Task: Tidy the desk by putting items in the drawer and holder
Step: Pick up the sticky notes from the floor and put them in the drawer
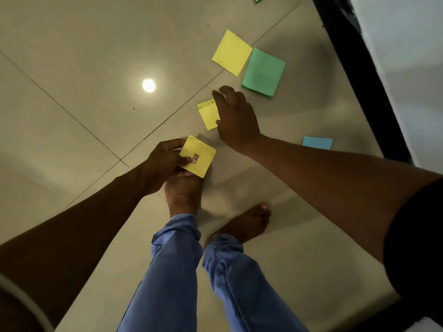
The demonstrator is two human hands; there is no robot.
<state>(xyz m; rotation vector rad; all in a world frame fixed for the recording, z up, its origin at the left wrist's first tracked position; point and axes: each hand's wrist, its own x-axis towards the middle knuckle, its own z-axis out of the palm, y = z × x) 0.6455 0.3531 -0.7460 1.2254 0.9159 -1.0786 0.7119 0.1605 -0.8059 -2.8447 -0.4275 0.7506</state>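
Left hand point(165, 161) pinches a yellow note point(197, 156) — right hand point(236, 118), fingers spread, reaches over another yellow note point(209, 116) on the floor.

The person wears blue denim trousers point(172, 271), faded and with a visible seam along each leg; the hems bunch in folds at the ankles. Both feet point(247, 224) are bare. The forearms are bare, and a black short sleeve point(417, 236) covers the right upper arm.

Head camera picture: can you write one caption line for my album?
Left hand holds a yellow note pad while the right hand reaches for another yellow pad on the tiled floor.
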